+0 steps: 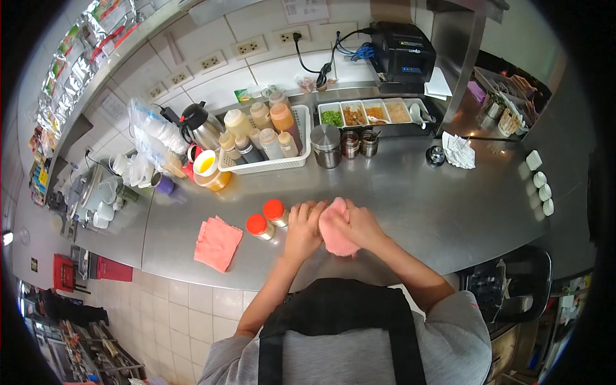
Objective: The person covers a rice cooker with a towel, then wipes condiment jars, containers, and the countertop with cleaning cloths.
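Note:
My right hand [359, 226] is closed on a pink cloth [336, 235] over the steel counter [410, 199]. Touching the cloth's left side is my left hand [305, 226], its fingers bent; whatever is under them is hidden. Two shakers with red lids, one [275, 213] beside my left hand and another [260, 226] further left, stand upright. A folded pink cloth [218, 244] lies flat at the left, near the counter's front edge.
Behind my hands stand a white basket [269, 165] of squeeze bottles, a steel canister [326, 146], two small jars and a tray of toppings [372, 114]. A black printer [403, 56] is above. Small white dishes [545, 192] sit far right.

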### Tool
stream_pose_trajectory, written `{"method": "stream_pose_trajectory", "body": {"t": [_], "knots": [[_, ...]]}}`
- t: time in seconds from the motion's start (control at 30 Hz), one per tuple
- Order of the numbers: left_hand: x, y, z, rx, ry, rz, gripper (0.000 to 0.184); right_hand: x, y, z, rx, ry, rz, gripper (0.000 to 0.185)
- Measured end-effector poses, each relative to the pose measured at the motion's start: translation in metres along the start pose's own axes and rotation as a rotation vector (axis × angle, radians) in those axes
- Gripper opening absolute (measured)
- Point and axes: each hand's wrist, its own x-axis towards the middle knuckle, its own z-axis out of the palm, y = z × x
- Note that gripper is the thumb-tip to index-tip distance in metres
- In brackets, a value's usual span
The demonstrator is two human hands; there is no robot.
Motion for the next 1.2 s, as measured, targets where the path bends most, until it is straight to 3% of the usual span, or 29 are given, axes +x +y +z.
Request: {"method": "stream_pose_trajectory", "body": {"t": [0.03,0.07,0.13,0.23,0.33,0.43,0.53,0.63,0.67,0.73,0.8,0.87,0.93,1.07,1.17,1.2], "knots": [[-0.001,0.003,-0.002,0.116,0.033,0.047,0.076,0.004,0.006,0.0,0.052,-0.011,0.063,0.064],[-0.001,0.004,-0.003,0.012,0.031,-0.042,0.076,0.007,0.013,0.001,0.104,-0.018,0.126,0.063],[-0.002,0.005,-0.006,-0.193,0.026,-0.221,0.075,0.003,0.008,-0.021,0.179,-0.008,0.029,0.063],[-0.004,-0.001,-0.009,-0.378,0.011,-0.259,0.069,-0.019,-0.03,-0.027,0.085,0.36,-0.538,0.068],[-0.001,0.005,-0.013,-0.38,-0.1,-0.175,0.07,-0.022,-0.035,-0.019,-0.019,0.143,-0.456,0.07],[-0.001,0.006,-0.007,0.051,0.014,-0.024,0.074,-0.015,-0.042,-0.007,-0.046,0.056,0.097,0.065],[-0.002,0.002,-0.009,0.153,0.051,-0.062,0.072,0.002,-0.006,-0.008,0.211,-0.128,0.092,0.056],[-0.003,-0.01,-0.015,-0.448,0.019,-0.418,0.073,0.006,0.011,-0.015,0.375,0.051,-0.141,0.048],[-0.005,-0.016,-0.017,-0.664,-0.053,-0.539,0.073,0.005,0.012,-0.019,0.343,0.115,-0.106,0.045],[-0.005,-0.018,-0.019,-0.758,-0.081,-0.579,0.073,-0.011,-0.025,-0.044,0.275,0.248,-0.037,0.039],[-0.004,-0.01,-0.019,-0.813,-0.061,-0.544,0.073,-0.002,-0.026,-0.025,0.12,0.377,-0.449,0.035],[0.003,0.012,-0.016,-0.828,0.01,-0.429,0.074,0.004,-0.034,-0.006,-0.015,0.458,-0.669,0.031],[0.001,0.019,-0.01,-0.681,-0.036,-0.402,0.075,0.004,-0.043,0.012,-0.12,0.491,-0.702,0.029],[-0.003,0.025,-0.019,-0.281,-0.02,-0.282,0.074,0.026,-0.032,-0.002,1.011,-0.177,-0.032,0.027],[-0.006,0.019,-0.015,-0.174,0.004,-0.269,0.077,0.05,0.001,0.021,1.101,-0.229,-0.151,0.024],[-0.006,0.013,-0.011,-0.149,0.017,-0.272,0.079,0.034,-0.023,0.019,0.576,0.072,-0.561,0.023]]}}
